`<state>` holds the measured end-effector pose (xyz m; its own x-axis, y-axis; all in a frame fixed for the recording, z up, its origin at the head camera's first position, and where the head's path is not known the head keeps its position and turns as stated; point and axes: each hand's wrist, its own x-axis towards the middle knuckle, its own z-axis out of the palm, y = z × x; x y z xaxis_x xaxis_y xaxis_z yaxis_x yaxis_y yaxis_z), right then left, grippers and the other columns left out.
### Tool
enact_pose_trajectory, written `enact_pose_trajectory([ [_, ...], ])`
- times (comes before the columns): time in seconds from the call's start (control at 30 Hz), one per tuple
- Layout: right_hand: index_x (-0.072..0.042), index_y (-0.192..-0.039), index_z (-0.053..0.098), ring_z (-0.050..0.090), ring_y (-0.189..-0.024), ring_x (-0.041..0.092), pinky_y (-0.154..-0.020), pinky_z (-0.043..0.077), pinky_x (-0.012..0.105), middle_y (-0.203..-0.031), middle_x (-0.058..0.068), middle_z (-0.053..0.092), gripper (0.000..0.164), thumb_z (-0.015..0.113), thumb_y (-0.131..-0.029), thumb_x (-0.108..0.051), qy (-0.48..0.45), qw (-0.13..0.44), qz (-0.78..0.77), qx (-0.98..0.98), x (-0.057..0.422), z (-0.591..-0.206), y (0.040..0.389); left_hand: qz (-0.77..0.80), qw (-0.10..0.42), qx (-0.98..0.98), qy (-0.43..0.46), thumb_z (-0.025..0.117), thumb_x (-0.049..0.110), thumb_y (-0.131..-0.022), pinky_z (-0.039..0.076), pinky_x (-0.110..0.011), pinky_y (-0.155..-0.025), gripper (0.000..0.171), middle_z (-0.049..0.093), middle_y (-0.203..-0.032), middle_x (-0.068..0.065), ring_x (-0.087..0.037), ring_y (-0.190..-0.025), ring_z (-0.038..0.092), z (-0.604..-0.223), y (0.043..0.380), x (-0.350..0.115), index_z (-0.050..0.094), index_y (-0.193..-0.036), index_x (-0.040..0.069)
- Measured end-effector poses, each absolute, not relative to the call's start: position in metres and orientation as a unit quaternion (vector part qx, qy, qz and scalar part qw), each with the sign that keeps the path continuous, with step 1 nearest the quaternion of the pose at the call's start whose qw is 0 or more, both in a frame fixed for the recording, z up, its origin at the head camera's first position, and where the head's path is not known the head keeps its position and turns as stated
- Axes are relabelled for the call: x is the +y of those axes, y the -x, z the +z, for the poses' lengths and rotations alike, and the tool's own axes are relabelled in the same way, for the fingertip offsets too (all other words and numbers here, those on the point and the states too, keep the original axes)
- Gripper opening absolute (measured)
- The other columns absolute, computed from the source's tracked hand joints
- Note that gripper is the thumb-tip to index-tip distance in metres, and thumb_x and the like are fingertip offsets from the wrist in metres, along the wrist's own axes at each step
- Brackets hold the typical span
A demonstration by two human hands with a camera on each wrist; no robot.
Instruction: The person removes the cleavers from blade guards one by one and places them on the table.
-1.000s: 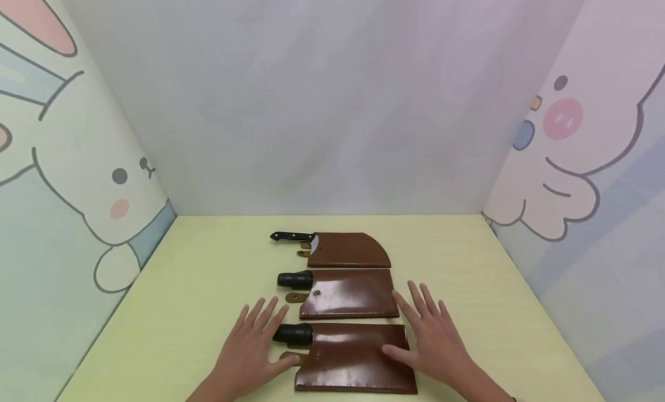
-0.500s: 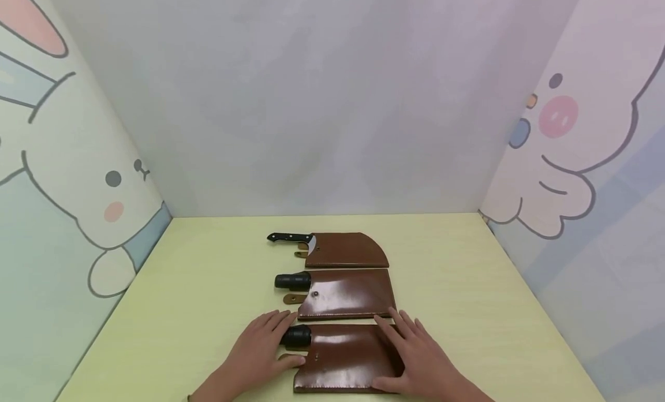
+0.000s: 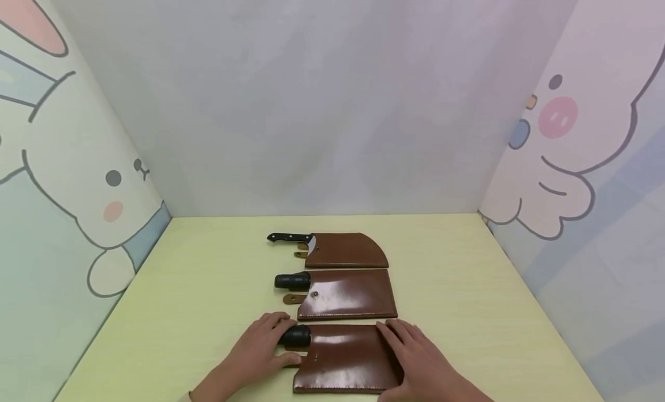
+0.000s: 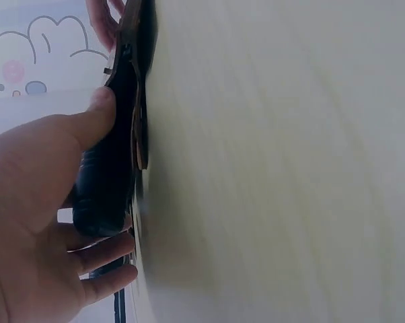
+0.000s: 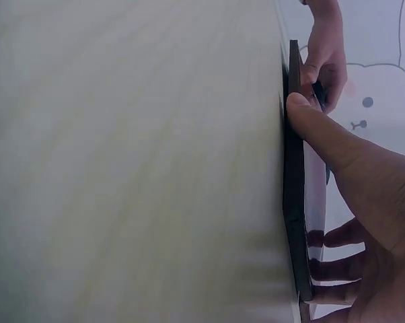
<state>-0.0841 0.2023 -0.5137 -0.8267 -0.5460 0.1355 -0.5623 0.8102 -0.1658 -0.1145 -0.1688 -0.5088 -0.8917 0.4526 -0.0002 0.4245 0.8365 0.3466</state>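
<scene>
The nearest cleaver's brown leather sheath (image 3: 345, 361) lies flat on the table, its black handle (image 3: 298, 337) pointing left. My left hand (image 3: 254, 353) grips that handle, fingers at its far side and thumb near the strap; the left wrist view shows the thumb against the black handle (image 4: 105, 182). Across the sheath's right end, my right hand (image 3: 423, 361) holds it with fingers at the far edge and thumb at the near edge. The right wrist view shows the thumb on the sheath's edge (image 5: 294, 168). The hands cover part of the handle, the strap and the right end.
Just behind lies a second sheathed cleaver (image 3: 348, 295) with a black handle and a loose strap. A third sheath (image 3: 348, 250), rounded at the right, holds a knife with a riveted black handle (image 3: 291, 237). Cartoon-printed walls border the pale yellow table (image 3: 452, 275) at both sides.
Both hands have come down and inward onto the nearest cleaver. Left fingers have closed on the handle; right fingers and thumb now span the sheath's right end. The cleavers stay in place.
</scene>
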Motion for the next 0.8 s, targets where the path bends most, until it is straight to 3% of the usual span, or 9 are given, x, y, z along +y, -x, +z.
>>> enact_pose_trajectory([
  [0.17,-0.005,-0.153,0.044,0.048,-0.131,0.028,-0.099,0.052,0.046,-0.147,0.011,0.048,0.128,0.057,-0.065,-0.097,-0.292,0.036,0.093,-0.951,0.2008,-0.5143,0.0865,0.201,0.049,0.950,-0.234,0.070,0.062,-0.088,0.052,-0.041,-0.089,0.062,0.057,-0.119,0.001,-0.018,-0.106,0.050,-0.5096,0.1157,-0.1686,0.066,-0.128,0.014],
  [0.37,-0.006,-0.154,0.041,0.049,-0.131,0.025,-0.094,0.055,0.044,-0.149,0.009,0.044,0.123,0.060,-0.069,-0.093,-0.289,-0.009,0.124,-0.949,0.2019,-0.5140,0.0887,0.210,0.027,0.944,-0.252,0.073,0.040,-0.094,0.049,-0.034,-0.079,0.041,0.059,-0.111,0.004,-0.013,-0.096,0.050,-0.5129,0.1169,-0.1693,0.067,-0.123,0.011],
  [0.57,-0.009,-0.153,0.042,0.050,-0.128,0.022,-0.092,0.056,0.042,-0.147,0.006,0.044,0.120,0.063,-0.069,-0.091,-0.285,-0.018,0.139,-0.948,0.2026,-0.5142,0.0900,0.195,0.003,0.947,-0.257,0.077,0.036,-0.091,0.051,-0.035,-0.079,0.037,0.061,-0.105,0.005,-0.012,-0.092,0.052,-0.5108,0.1164,-0.1695,0.070,-0.116,0.010],
  [0.8,-0.007,-0.153,0.044,0.049,-0.137,0.033,-0.099,0.054,0.050,-0.152,0.015,0.049,0.121,0.062,-0.068,-0.092,-0.283,-0.017,0.123,-0.951,0.2038,-0.5097,0.0888,0.166,-0.022,0.952,-0.256,0.080,0.038,-0.087,0.054,-0.034,-0.079,0.038,0.063,-0.102,0.005,-0.011,-0.091,0.056,-0.5048,0.1130,-0.1686,0.073,-0.112,0.011],
])
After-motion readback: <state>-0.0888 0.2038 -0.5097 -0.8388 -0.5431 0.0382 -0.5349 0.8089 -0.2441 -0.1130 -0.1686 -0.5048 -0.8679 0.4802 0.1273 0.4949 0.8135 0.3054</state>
